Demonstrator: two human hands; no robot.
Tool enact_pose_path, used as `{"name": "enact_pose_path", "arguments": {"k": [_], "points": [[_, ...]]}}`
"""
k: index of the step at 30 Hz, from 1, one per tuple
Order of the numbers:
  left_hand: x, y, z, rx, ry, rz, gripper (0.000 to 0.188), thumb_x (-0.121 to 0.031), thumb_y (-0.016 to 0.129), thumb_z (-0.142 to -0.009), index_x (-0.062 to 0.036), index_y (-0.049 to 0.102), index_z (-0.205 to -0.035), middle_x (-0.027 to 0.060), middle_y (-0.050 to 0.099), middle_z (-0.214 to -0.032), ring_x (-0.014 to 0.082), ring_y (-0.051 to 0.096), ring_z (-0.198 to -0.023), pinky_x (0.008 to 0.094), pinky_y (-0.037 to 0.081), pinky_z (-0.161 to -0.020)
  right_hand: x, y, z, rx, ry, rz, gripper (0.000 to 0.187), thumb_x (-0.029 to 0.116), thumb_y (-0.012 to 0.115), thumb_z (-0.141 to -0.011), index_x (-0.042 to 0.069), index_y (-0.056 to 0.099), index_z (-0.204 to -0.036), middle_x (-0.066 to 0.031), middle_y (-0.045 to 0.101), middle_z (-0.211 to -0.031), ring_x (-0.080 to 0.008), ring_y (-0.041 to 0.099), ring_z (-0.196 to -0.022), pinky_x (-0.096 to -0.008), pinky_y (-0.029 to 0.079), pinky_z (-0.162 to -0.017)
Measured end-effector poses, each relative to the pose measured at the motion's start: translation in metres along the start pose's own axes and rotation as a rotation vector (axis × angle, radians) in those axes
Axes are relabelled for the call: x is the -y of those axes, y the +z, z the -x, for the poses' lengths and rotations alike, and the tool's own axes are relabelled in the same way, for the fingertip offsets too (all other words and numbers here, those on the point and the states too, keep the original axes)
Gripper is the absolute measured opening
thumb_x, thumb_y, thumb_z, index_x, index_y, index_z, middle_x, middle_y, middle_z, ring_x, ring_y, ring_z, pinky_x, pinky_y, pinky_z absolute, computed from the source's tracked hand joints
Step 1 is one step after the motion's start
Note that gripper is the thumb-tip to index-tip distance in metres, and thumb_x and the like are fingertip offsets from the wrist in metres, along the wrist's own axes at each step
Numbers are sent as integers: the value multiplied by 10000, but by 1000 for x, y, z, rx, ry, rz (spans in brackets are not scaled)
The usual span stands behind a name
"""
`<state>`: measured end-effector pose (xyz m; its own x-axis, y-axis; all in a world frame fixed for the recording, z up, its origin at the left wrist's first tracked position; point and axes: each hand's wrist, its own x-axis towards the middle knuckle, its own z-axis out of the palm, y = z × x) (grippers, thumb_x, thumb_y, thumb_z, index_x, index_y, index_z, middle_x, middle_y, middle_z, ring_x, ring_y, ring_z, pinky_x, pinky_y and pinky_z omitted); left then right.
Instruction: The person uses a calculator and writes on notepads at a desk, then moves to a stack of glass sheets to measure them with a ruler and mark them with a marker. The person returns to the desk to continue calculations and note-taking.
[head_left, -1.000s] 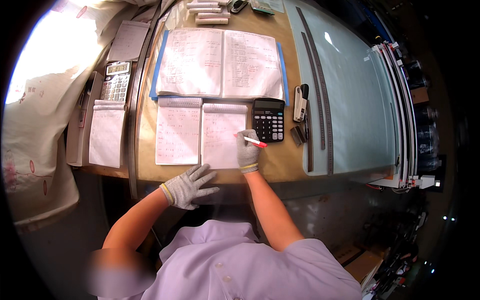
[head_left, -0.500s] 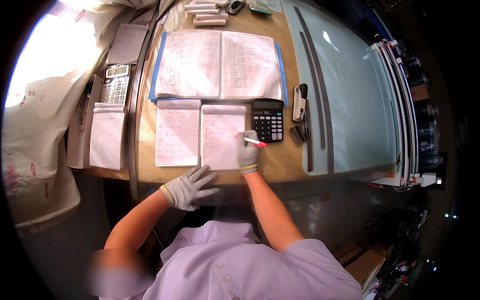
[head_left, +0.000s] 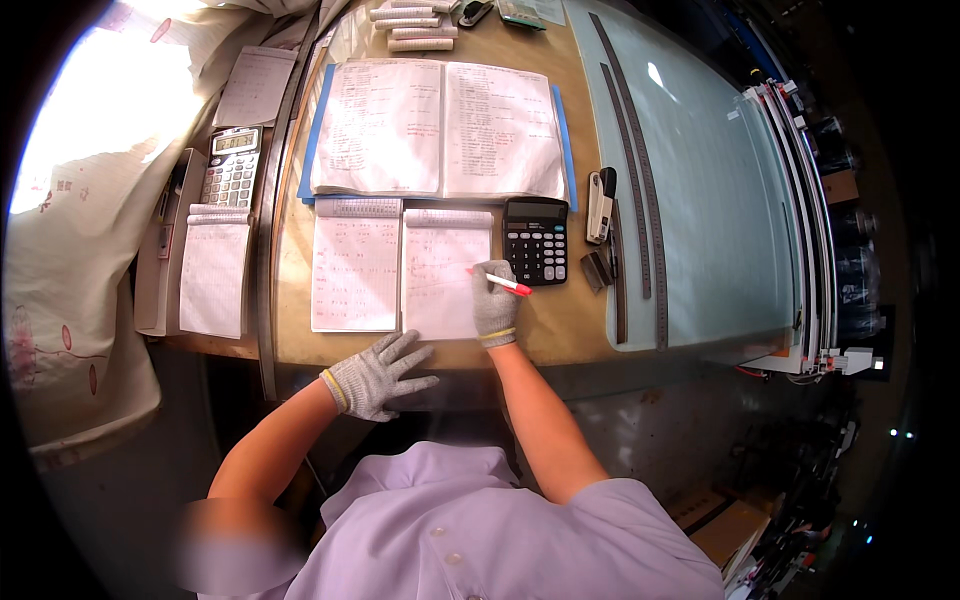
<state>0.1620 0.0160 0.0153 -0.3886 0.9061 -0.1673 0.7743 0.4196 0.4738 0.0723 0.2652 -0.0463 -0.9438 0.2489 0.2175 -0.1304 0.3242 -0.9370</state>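
A white pen with a red end [head_left: 508,284] is gripped in my gloved right hand [head_left: 494,302], its tip hidden against the right-hand notepad [head_left: 440,285]. My left hand [head_left: 378,378], in a grey knit glove, lies with fingers spread at the table's near edge, fingertips by the lower edge of that notepad. Left of it lies a second notepad [head_left: 355,270] with rows of writing. Touching close to my right hand is a black calculator [head_left: 536,240]. Above the notepads, a large ledger [head_left: 380,130] lies open on a blue folder.
A stapler [head_left: 599,205] and a small dark block [head_left: 596,270] lie right of the calculator. Long metal rulers [head_left: 640,180] rest on the glass sheet [head_left: 710,220]. At left are a silver calculator [head_left: 231,168], another notepad [head_left: 214,275] and a curtain [head_left: 90,330].
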Motion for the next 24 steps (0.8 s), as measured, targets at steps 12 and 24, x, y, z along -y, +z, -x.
{"name": "enact_pose_path", "arguments": {"k": [12, 24], "points": [[-2, -7, -1, 26, 1, -21, 982, -483, 793, -710, -246, 382, -1570, 215, 238, -1650, 520, 202, -1505, 607, 233, -1220, 14, -3, -2, -85, -326, 105, 118, 40, 686, -886, 31, 696, -1004, -120, 644, -828, -264, 618, -745, -377, 505, -690], [-3, -4, 1, -1, -4, -7, 963, -462, 799, -697, -259, 408, -1553, 199, 254, -1648, 515, 216, -1502, 605, 249, -1213, -9, -58, -34, -250, -427, 453, 353, 76, 655, -875, 54, 546, -1210, -204, 603, -1333, -393, 601, -1154, -511, 431, -1016]]}}
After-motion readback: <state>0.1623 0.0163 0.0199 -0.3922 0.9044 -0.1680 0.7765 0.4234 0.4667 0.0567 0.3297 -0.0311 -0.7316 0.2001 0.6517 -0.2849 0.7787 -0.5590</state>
